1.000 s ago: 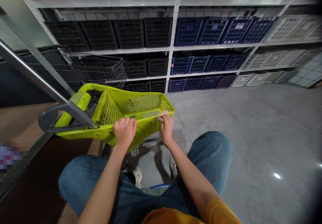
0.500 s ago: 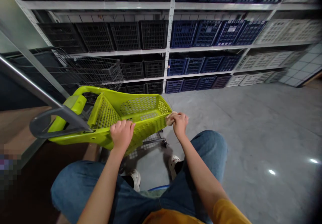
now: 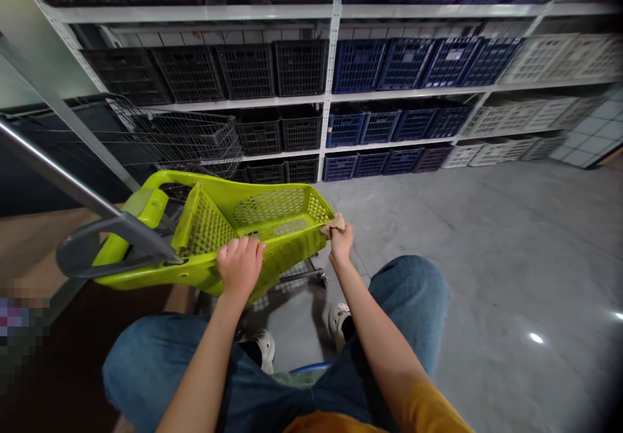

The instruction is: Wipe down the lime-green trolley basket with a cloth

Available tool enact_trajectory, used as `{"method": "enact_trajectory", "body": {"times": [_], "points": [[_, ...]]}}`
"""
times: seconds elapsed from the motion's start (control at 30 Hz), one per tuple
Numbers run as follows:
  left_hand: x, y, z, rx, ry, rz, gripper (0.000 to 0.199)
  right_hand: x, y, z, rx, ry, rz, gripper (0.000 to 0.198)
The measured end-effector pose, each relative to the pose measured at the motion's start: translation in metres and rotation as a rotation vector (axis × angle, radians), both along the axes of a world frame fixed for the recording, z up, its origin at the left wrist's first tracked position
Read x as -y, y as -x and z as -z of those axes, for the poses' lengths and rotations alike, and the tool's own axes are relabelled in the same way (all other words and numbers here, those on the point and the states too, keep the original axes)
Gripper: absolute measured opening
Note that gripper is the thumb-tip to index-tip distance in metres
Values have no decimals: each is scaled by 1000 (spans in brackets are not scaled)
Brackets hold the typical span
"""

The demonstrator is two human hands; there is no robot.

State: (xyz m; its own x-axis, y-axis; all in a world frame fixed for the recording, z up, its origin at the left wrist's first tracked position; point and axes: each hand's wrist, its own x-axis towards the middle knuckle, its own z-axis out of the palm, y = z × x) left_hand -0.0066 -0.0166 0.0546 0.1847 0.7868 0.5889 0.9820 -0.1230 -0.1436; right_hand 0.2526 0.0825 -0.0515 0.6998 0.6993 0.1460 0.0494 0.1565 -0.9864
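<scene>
A lime-green plastic shopping cart (image 3: 272, 258) stands in front of me, its perforated basket open at the top. My left hand (image 3: 241, 263) is closed over the near rim, fingers curled to the inside. At the front corner of the basket, my right hand (image 3: 341, 241) holds a beige cloth (image 3: 335, 224) against the rim. Part of the cloth is hidden by the fingers. Across the cart's rear end lies a grey plastic handle piece (image 3: 136, 235) joined to a metal pole.
White shelving (image 3: 327, 95) runs along the back with black crates (image 3: 246, 71), blue crates (image 3: 360, 66) and pale crates (image 3: 545, 60). A dark wire cart (image 3: 195, 137) is behind the green one. My knees flank the space below, above a grey floor (image 3: 487, 245).
My right hand has turned at the front corner, and the cloth now sticks up above the fingers. The left hand keeps its grip on the rim. The view has shifted slightly.
</scene>
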Motion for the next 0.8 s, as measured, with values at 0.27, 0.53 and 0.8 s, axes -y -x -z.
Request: {"method": "enact_trajectory", "body": {"times": [0.27, 0.53, 0.8], "points": [[0, 1, 3, -11, 16, -9, 32, 45, 107, -59, 745, -274, -599, 33], [0, 10, 1, -15, 0, 24, 33, 34, 39, -50, 1249, -354, -758, 31], [-6, 10, 1, 12, 1, 38, 34, 19, -13, -32, 1132, -69, -332, 31]]}}
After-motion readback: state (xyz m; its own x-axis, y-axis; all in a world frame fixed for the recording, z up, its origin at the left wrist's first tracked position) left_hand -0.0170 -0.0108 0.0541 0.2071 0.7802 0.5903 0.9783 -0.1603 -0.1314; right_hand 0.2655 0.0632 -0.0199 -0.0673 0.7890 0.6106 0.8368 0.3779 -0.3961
